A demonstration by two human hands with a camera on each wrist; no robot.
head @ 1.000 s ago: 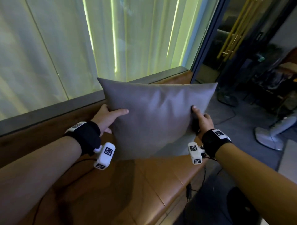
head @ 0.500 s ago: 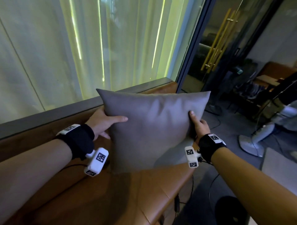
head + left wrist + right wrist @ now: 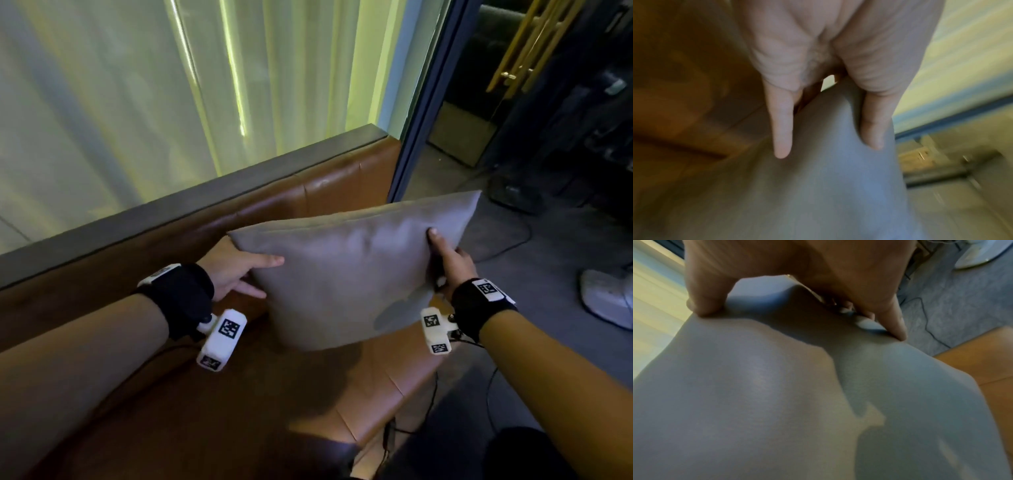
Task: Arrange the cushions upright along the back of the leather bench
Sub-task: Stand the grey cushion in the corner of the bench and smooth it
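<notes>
No containers in view. Grey cushion [image 3: 346, 277] sits mid-frame in the head view, held above the brown leather bench [image 3: 212, 404]; its bottom edge looks clear of the seat, with a shadow under it, though contact is hard to judge. Top edge tilts, right corner higher and reaching past the bench's end toward the floor.

Left hand [image 3: 229, 270] grasps the cushion's left edge, thumb lying across the front face, other fingers going behind. Left wrist view, blurred: thumb and one finger [image 3: 782, 128] straddle the cushion [image 3: 818, 186] edge. Right hand [image 3: 448, 260] grasps the right edge, thumb on the front, fingers wrapped behind. Right wrist view: thumb presses a dent into the cushion [image 3: 777, 394], fingers [image 3: 894, 318] curl round the back.

Around: bench backrest [image 3: 335, 188] runs from lower left to upper right behind the cushion, capped by a dark ledge [image 3: 205, 195]. Pale curtain [image 3: 171, 85] fills the upper left. Dark frame post [image 3: 424, 99] stands at the bench's end, upper right. Grey floor [image 3: 534, 267] on the right with a cable [image 3: 507, 246] and a white fan base [image 3: 606, 294] at the right edge. Gold bars [image 3: 527, 41] top right.

Cushion is plain grey, square, plump, smooth fabric, seam along the top.
</notes>
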